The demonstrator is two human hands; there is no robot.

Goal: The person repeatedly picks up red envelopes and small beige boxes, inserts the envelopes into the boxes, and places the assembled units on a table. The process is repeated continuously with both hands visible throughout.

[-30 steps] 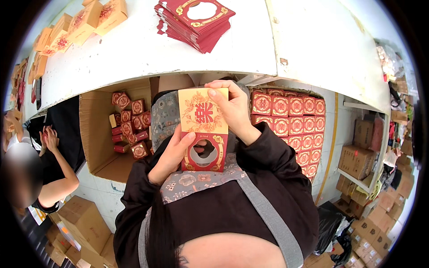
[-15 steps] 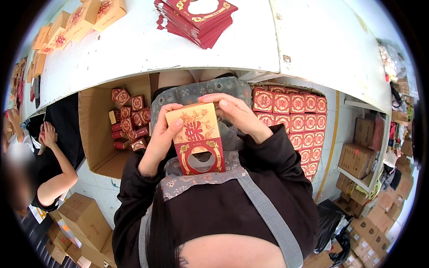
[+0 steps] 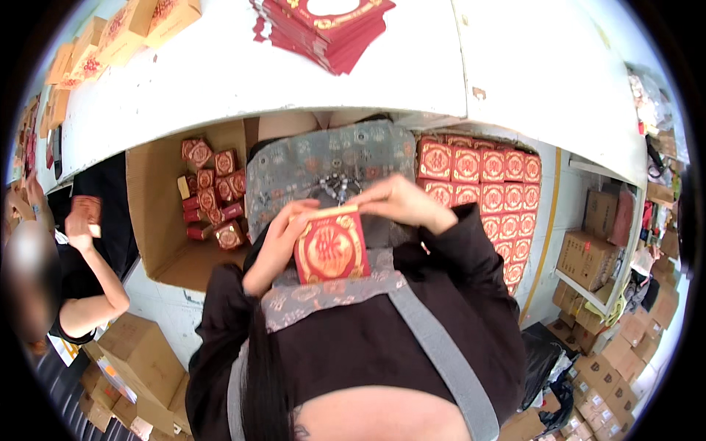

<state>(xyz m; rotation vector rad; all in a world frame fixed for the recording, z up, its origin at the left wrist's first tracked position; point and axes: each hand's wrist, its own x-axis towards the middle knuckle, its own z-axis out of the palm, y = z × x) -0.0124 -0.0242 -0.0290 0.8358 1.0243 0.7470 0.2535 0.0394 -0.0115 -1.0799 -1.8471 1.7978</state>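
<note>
Upright over my lap is a small cardboard gift box (image 3: 331, 250), covered by a red sleeve with gold trim and a round window. Only a thin cream edge of the inner box shows at its top. My left hand (image 3: 283, 239) grips the left side, thumb and fingers around the edge. At the top right corner, my right hand (image 3: 393, 204) pinches the box's upper edge with its fingertips. A grey patterned apron (image 3: 323, 298) lies beneath the box.
An open carton (image 3: 158, 220) at left holds loose red boxes; another at right holds rows of red boxes (image 3: 493, 165). Red sleeves (image 3: 331, 40) and cream boxes (image 3: 121, 37) lie on the white table (image 3: 220, 73). At far left a co-worker's hand (image 3: 79, 224) holds a red box.
The red sleeve now covers nearly the whole cream box, with the round window higher up. My right hand has shifted slightly down along the top. The co-worker now holds a red box.
</note>
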